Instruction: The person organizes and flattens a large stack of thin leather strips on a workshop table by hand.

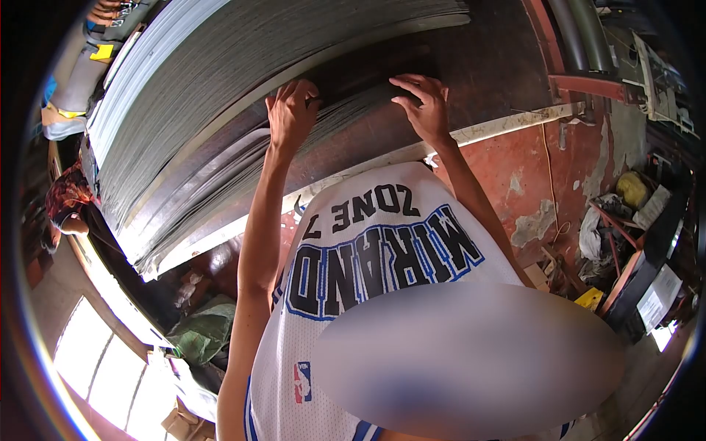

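Two hands are reaching over one table [515, 123] — the left hand [293, 116] is curling its fingertips out of sight, the right hand [428, 110] is holding its fingers half-bent and parted, and whether either is gripping a sheet cannot be told in the dark. Ahead and leftward on the table, one stack [213, 81] is running out of frame, its layers blending beyond counting; blurring is hiding part of one shirt [375, 257].
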{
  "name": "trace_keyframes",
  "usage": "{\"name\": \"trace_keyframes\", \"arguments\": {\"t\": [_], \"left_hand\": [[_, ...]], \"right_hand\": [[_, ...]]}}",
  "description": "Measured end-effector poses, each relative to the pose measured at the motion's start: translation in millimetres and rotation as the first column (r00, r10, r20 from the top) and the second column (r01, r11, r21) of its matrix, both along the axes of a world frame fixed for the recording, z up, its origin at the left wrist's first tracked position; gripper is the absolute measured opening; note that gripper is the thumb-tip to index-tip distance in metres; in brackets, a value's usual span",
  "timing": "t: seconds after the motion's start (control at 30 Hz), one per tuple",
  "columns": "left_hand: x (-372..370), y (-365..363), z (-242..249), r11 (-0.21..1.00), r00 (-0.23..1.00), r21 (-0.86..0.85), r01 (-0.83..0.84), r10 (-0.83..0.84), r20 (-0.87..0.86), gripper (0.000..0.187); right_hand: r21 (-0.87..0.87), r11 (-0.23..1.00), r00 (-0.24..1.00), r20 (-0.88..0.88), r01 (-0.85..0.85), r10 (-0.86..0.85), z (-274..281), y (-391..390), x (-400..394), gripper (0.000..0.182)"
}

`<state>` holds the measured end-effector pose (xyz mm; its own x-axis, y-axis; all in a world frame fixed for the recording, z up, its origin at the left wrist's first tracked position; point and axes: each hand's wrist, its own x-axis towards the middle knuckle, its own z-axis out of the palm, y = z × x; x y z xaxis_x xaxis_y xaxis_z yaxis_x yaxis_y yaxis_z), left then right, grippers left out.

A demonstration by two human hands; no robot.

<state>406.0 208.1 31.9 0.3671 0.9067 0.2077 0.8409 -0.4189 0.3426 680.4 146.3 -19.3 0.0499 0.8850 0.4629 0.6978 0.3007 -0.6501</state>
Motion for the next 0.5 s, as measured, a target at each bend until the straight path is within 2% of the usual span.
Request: {"name": "trace_keyframes", "arguments": {"t": [0.07, 0.3, 0.37, 0.5], "left_hand": [[0, 1, 0, 0.996, 0.997, -0.085, 0.040, -0.033, 0.076, 0.019], [-1, 2, -10, 0.995, 0.988, -0.040, 0.086, -0.080, 0.134, 0.014], [3, 0, -11, 0.985, 0.979, -0.144, 0.095, -0.066, 0.193, 0.018], [10, -2, -10, 0.988, 0.981, -0.087, 0.130, -0.115, 0.155, 0.016]], "right_hand": [[-0.040, 0.998, 0.997, -0.057, 0.043, -0.045, 5, -2, -2, 0.046], [-0.033, 0.999, 0.997, -0.067, 0.029, -0.031, 0, 0, -2, 0.048], [-0.039, 0.999, 0.996, -0.078, 0.031, -0.034, -1, 0, -2, 0.048], [-0.028, 0.999, 0.995, -0.089, 0.032, -0.035, -2, -1, -4, 0.049]]}}
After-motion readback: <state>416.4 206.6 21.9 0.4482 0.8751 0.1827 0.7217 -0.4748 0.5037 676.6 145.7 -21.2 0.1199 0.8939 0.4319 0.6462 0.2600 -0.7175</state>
